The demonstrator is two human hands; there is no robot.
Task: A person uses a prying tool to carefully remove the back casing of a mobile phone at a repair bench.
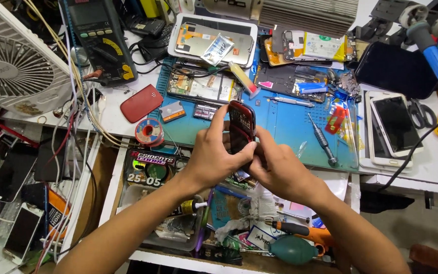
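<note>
A phone-repair workbench: opened phones, multimeter, screwdriver, solder spool, blue mat.

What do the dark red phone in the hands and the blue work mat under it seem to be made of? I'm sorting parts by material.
The dark red phone, held by both the left hand and right hand, looks like glossy plastic: it shows bright highlights. The blue work mat looks like matte rubber or silicone, dull and flat, though that is uncertain.

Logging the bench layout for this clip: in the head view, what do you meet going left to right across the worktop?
White fan → multimeter → red back cover → solder spool → left hand → dark red phone → right hand → screwdriver → white phone → blue-handled soldering iron.
</note>
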